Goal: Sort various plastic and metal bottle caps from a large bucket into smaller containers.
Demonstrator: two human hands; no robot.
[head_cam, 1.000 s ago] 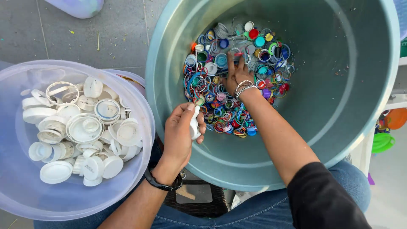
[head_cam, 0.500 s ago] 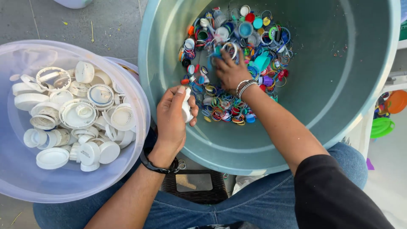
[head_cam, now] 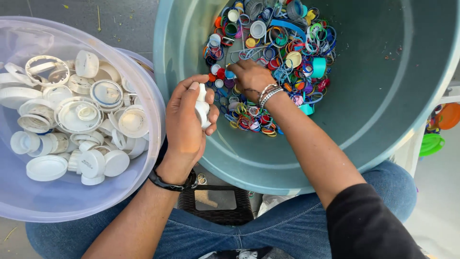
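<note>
Sorting of bottle caps by colour, shown from above; places given relative to the grey-green tub (head_cam: 393,110). Left of the tub, touching its rim: clear plastic bowl (head_cam: 28,201) holding white caps (head_cam: 72,115) and white rings only. At the tub's near-left rim: left hand (head_cam: 187,120), fingers curled shut around a few white caps (head_cam: 202,106), dark band at the wrist. Inside the tub, on its far side: heap of mixed coloured caps and rings (head_cam: 278,52), with right hand (head_cam: 251,76) laid palm-down on it, fingers spread narrowly and pressed into the heap; whether a cap is pinched beneath cannot be told. Bead bracelets at that wrist. Step in hand, as judged: picking white pieces out of the mixed heap. Next move likely calls for carrying the gathered white caps leftward over the bowl's rim and loosening the grip there. Below the tub: blue-jeaned lap, small dark woven stool (head_cam: 213,204). Above the bowl: grey concrete floor (head_cam: 96,19). Right of the tub: orange and green lids (head_cam: 438,127), partly hidden.
</note>
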